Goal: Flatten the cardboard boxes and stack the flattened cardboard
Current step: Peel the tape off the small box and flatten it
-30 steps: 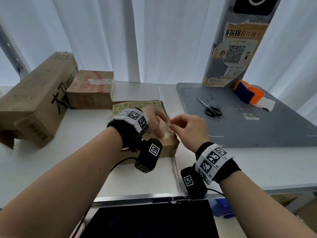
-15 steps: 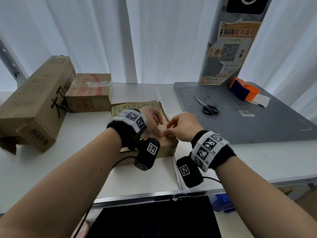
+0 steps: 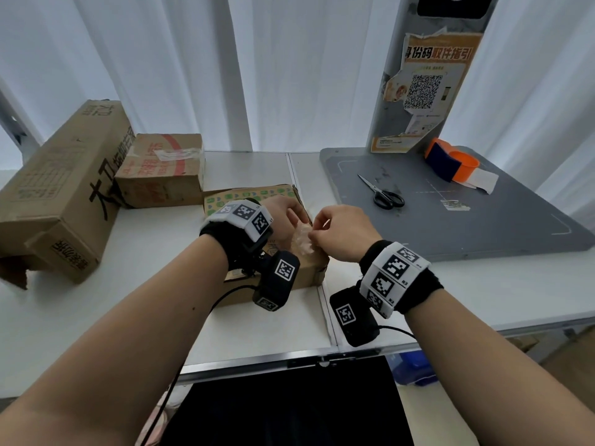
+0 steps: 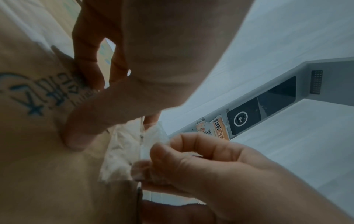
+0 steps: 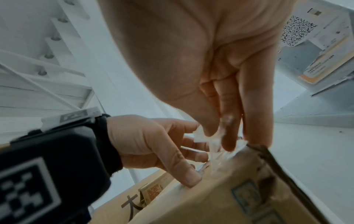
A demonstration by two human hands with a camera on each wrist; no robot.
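A low cardboard box (image 3: 248, 196) with a green-patterned flap lies mid-table. My left hand (image 3: 288, 217) rests on its top with straight fingers, and its thumb (image 5: 188, 178) presses on the cardboard (image 5: 229, 201). My right hand (image 3: 317, 231) pinches a crumpled strip of clear tape (image 3: 302, 244) that is partly peeled off the box's top seam. In the left wrist view the tape (image 4: 124, 151) runs from the seam up into the right hand's fingers (image 4: 172, 151). The right wrist view shows the tape (image 5: 220, 139) between thumb and fingers.
A long brown box (image 3: 61, 194) and a small taped box (image 3: 161, 169) stand at the back left. On the right, a grey mat (image 3: 467, 233) carries scissors (image 3: 384, 196) and an orange tape dispenser (image 3: 450, 162). A grey post (image 3: 425, 91) with a QR poster rises behind it.
The right hand has pulled the tape up and away from the box's top, so a longer crumpled strip shows. The left hand stays pressed on the box.
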